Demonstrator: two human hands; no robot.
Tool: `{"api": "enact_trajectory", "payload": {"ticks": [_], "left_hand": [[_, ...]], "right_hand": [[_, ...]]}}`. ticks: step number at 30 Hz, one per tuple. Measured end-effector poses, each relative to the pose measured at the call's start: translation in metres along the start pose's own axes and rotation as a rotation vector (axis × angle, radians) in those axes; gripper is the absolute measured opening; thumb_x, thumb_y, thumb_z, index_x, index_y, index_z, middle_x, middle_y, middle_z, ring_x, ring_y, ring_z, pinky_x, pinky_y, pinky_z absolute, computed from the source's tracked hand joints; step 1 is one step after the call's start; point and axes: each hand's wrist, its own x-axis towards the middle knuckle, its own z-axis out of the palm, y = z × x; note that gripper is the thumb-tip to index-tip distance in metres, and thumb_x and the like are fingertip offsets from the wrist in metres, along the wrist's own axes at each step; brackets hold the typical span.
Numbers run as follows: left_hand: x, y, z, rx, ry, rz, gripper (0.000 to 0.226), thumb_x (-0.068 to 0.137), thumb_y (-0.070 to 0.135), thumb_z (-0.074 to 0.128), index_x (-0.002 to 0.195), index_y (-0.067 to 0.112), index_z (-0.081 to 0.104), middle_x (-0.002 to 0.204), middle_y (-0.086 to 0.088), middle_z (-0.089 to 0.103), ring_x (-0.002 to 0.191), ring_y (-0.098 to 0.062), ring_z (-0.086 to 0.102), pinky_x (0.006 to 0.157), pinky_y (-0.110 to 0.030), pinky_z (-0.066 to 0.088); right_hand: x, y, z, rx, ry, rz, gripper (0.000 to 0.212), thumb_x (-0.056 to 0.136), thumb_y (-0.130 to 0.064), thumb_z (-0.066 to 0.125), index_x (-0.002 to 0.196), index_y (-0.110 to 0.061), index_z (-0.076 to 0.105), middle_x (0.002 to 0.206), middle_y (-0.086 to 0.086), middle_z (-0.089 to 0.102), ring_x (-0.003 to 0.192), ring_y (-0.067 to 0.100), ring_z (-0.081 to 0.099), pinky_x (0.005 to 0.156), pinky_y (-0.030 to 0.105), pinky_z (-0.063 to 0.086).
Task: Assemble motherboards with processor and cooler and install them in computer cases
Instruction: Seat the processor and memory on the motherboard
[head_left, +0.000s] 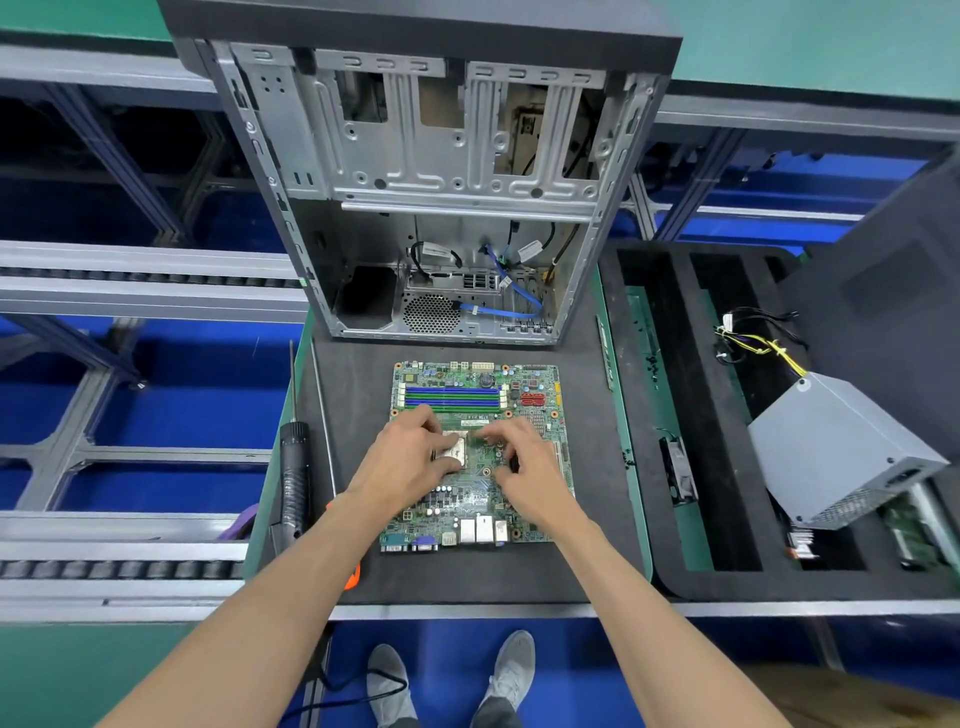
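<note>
A green motherboard (475, 395) with blue and green memory slots lies flat on the black mat (363, 384) in front of me. Both hands are over its processor socket (456, 448), where a silvery metal square shows between them. My left hand (410, 460) lies over the socket's left side, fingers bent down onto it. My right hand (524, 467) hovers at the socket's right side, fingertips curled toward the board near a small dark part. What the fingers pinch is hidden. Behind the board stands an open computer case (431, 171).
An electric screwdriver (294, 478) lies at the mat's left edge. To the right, a black foam tray (670, 415) holds a grey power supply (841, 447) with yellow and black cables, a small fan and another board. Conveyor rails run along the left.
</note>
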Motion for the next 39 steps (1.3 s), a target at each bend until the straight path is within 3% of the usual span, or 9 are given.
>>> {"api": "enact_trajectory", "payload": {"ticks": [6,12,15,18,22,27,33,39], "left_hand": [[0.0024,0.0002,0.0016,-0.045,-0.013,-0.038,0.02,0.091,0.032,0.072,0.105,0.02,0.08,0.1,0.008,0.049,0.091,-0.013,0.051,0.085,-0.033,0.046],[0.006,0.0033,0.0029,-0.149,0.02,-0.133,0.017,0.088,0.025,0.077,0.1,0.013,0.081,0.098,0.007,0.051,0.088,-0.015,0.054,0.076,-0.023,0.038],[0.0065,0.0023,0.0032,-0.172,0.019,-0.155,0.017,0.088,0.026,0.078,0.101,0.017,0.081,0.1,0.009,0.051,0.088,-0.012,0.053,0.075,-0.021,0.036],[0.0069,0.0008,0.0039,-0.201,0.021,-0.166,0.016,0.087,0.026,0.079,0.1,0.017,0.081,0.1,0.009,0.052,0.088,-0.011,0.054,0.077,-0.021,0.039],[0.0082,-0.0006,0.0046,-0.25,0.022,-0.184,0.016,0.084,0.025,0.081,0.098,0.017,0.082,0.098,0.011,0.053,0.089,-0.009,0.056,0.08,-0.024,0.046],[0.0086,-0.0019,0.005,-0.267,0.025,-0.19,0.016,0.083,0.025,0.082,0.098,0.019,0.082,0.098,0.012,0.053,0.085,-0.004,0.056,0.072,-0.012,0.042],[0.0077,-0.0005,0.0022,-0.229,0.042,-0.153,0.018,0.082,0.025,0.083,0.099,0.021,0.081,0.098,0.008,0.056,0.089,-0.012,0.058,0.083,-0.032,0.05],[0.0023,0.0025,0.0062,-0.126,0.112,-0.122,0.029,0.084,0.027,0.08,0.112,0.02,0.075,0.098,0.013,0.05,0.091,-0.006,0.047,0.082,-0.026,0.041]], "right_hand": [[-0.0039,-0.0024,-0.0022,-0.023,-0.034,-0.045,0.08,0.079,0.009,0.06,0.135,-0.048,0.049,0.109,-0.02,0.05,0.087,0.008,0.05,0.095,0.029,0.032],[-0.005,-0.0001,-0.0072,0.018,-0.085,-0.092,0.068,0.08,0.01,0.057,0.123,-0.042,0.06,0.107,-0.015,0.048,0.088,0.014,0.05,0.091,0.039,0.043],[-0.0053,0.0015,-0.0084,-0.004,-0.091,-0.118,0.061,0.081,0.012,0.055,0.12,-0.033,0.067,0.105,-0.008,0.048,0.086,0.016,0.05,0.084,0.035,0.045],[-0.0064,0.0049,-0.0092,-0.1,-0.12,-0.152,0.059,0.082,0.011,0.055,0.119,-0.032,0.071,0.107,-0.009,0.046,0.093,0.007,0.046,0.092,0.024,0.036],[-0.0088,0.006,-0.0061,-0.334,-0.133,-0.253,0.05,0.085,0.002,0.057,0.12,-0.029,0.074,0.105,-0.007,0.043,0.099,0.007,0.037,0.094,0.04,0.032],[-0.0095,0.0035,-0.0044,-0.41,-0.117,-0.284,0.041,0.089,-0.006,0.061,0.121,-0.028,0.075,0.103,-0.001,0.046,0.096,0.017,0.042,0.089,0.043,0.034],[-0.0071,0.0054,-0.004,-0.399,-0.16,-0.255,0.04,0.093,-0.011,0.06,0.125,-0.032,0.072,0.104,-0.004,0.046,0.096,0.013,0.037,0.091,0.039,0.032],[-0.0038,0.0056,-0.0044,-0.255,-0.138,-0.17,0.041,0.093,-0.005,0.059,0.127,-0.024,0.071,0.106,-0.005,0.053,0.1,0.012,0.046,0.095,0.031,0.034]]}}
